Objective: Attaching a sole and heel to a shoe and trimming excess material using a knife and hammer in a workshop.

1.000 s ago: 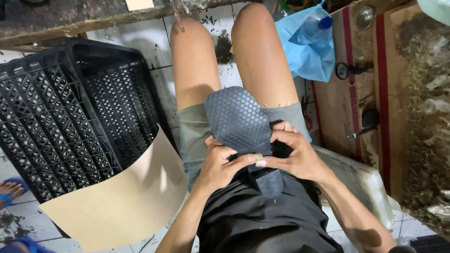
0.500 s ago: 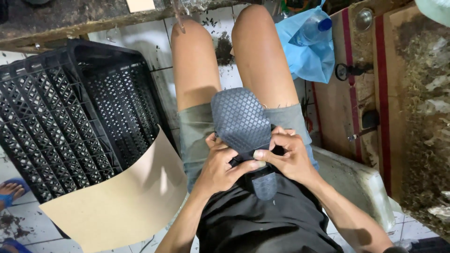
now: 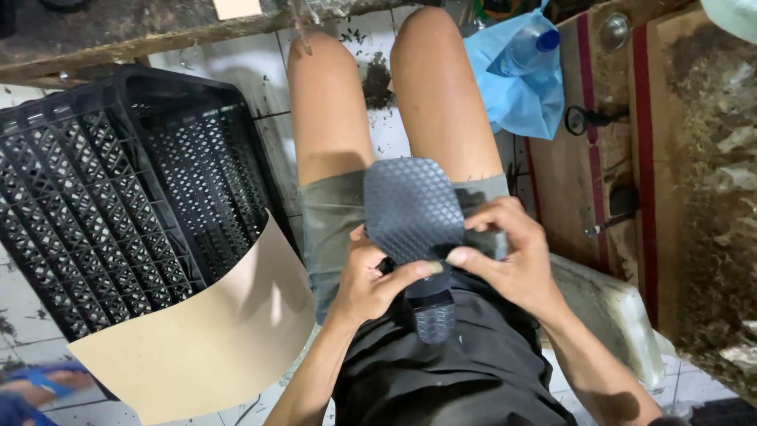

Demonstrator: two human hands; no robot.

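Both my hands grip a dark rubber shoe sole (image 3: 413,213) over my lap, left hand (image 3: 369,278) and right hand (image 3: 512,252) clenched on its narrow middle, tread side up. A black plastic crate (image 3: 110,197) with a tan board (image 3: 197,339) crowds my left; a blue plastic bag (image 3: 516,83) lies far right.

Sole (image 3: 412,207) shifted: toe end, earlier tilted toward person's left knee, now sits more upright along lap, a little higher toward thighs. More of heel end now shows below hands, over black shirt. Left hand (image 3: 371,278) thumb moved across sole's narrow waist, tip now touching right hand (image 3: 512,254) fingers there. Right hand slid from on top of sole's lower part to its right edge, fingers curled over it.
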